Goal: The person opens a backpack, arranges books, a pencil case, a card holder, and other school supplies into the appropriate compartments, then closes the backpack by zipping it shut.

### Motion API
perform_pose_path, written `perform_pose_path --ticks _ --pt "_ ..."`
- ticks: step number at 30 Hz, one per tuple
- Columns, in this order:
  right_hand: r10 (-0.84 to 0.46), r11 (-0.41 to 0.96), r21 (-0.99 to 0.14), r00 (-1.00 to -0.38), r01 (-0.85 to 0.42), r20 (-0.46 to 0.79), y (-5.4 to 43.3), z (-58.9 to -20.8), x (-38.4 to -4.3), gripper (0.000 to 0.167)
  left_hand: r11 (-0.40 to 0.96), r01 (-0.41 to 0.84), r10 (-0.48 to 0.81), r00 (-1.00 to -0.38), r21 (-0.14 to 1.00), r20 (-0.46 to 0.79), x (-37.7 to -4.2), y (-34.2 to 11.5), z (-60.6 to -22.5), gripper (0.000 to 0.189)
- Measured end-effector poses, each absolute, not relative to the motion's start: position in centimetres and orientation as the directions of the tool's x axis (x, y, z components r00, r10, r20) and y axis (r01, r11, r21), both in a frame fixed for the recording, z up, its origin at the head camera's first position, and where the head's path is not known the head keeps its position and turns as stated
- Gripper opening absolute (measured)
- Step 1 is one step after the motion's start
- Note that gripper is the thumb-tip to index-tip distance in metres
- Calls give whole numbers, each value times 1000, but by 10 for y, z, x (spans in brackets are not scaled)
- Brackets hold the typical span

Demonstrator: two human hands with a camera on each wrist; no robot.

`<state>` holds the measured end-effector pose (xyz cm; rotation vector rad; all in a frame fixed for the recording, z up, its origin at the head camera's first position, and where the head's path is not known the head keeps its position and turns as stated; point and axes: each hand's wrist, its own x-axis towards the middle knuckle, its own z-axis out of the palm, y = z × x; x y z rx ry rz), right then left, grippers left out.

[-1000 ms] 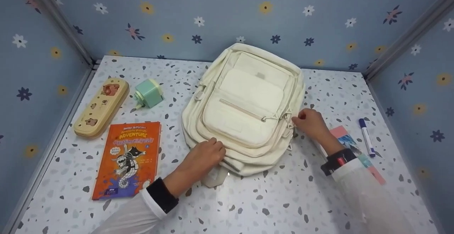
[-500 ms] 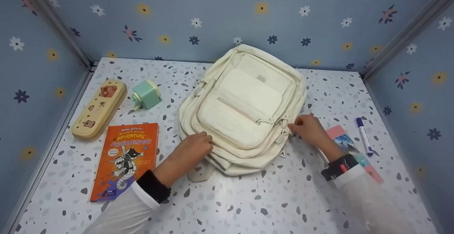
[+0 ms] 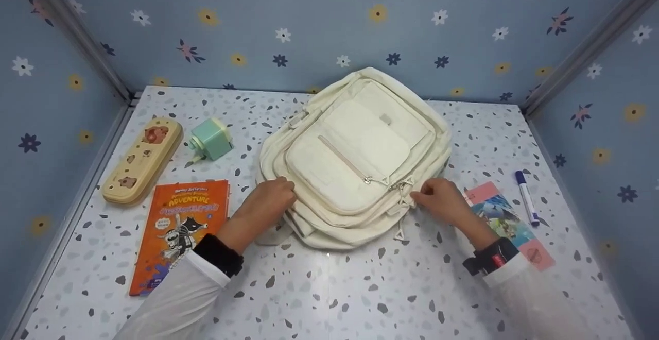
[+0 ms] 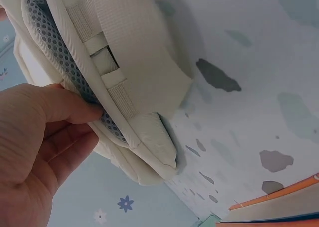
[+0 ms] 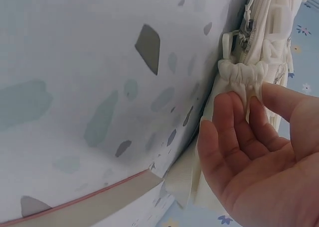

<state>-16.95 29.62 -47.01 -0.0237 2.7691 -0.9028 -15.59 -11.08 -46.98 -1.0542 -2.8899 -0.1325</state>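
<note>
A cream backpack (image 3: 355,134) lies tilted on the table with its front pockets up. My left hand (image 3: 263,203) grips the lower left edge of the backpack; in the left wrist view, thumb and fingers (image 4: 75,105) pinch it beside grey mesh padding (image 4: 55,45) and a wide strap (image 4: 134,48). On the other side, my right hand (image 3: 444,203) pinches fabric at the backpack's lower right. Seen from the right wrist, the fingers hold just below a gathered elastic edge (image 5: 241,71), near zipper pulls (image 5: 244,40).
Left of the backpack lie an orange book (image 3: 177,221), a yellow pencil case (image 3: 144,159) and a green pencil sharpener (image 3: 211,139). At right are a pink-and-blue booklet (image 3: 507,221) and a marker (image 3: 527,198). Flowered walls (image 3: 329,26) enclose the table's back and sides.
The backpack has turned clockwise, its bottom swinging left and its top slightly right. My left hand has moved left and up with it; my right hand has moved slightly left and down.
</note>
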Motion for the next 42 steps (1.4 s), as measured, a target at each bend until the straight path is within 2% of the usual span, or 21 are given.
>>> perform_pose_path --ticks 7,10,12,14,17,21,25,27,30,34,38,42 --pt "-120 815 -579 -979 -1 -166 294 -474 -162 32 808 582 566 -811 98 148 -164 -115 -474 26" --pt "-163 849 -519 -984 -102 -74 299 -473 -159 41 834 541 521 -837 112 167 -158 -113 -476 26" --pt "-218 869 -447 -975 -211 37 305 -473 -160 41 850 516 492 -850 109 187 -150 -110 -478 29" --pt "-288 879 -349 -945 -325 156 312 -473 -163 33 864 492 464 -861 110 207 -140 -107 -480 34" --pt "-390 867 -202 -873 -455 292 322 -474 -171 10 873 477 444 -864 104 237 -123 -99 -483 41" --pt "-487 824 -135 -810 -550 326 330 -473 -182 33 851 504 462 -853 151 243 -98 -84 -487 44" --pt "-532 796 -118 -779 -594 331 331 -474 -190 33 817 540 504 -839 201 204 -76 -69 -491 48" --pt "-547 786 -102 -763 -610 344 330 -474 -192 28 814 557 529 -828 164 186 -69 -62 -491 52" --pt "-566 775 -81 -745 -627 354 328 -473 -194 25 813 580 563 -804 45 191 -65 -56 -492 48" --pt "-557 785 -86 -758 -614 339 328 -475 -191 27 795 598 604 -764 -104 228 -67 -54 -492 40" --pt "-525 805 -103 -783 -584 333 330 -478 -187 28 779 604 626 -733 -168 267 -71 -52 -493 28" --pt "-498 801 -173 -798 -573 339 328 -479 -185 23 788 592 613 -731 -171 299 -75 -53 -493 21"
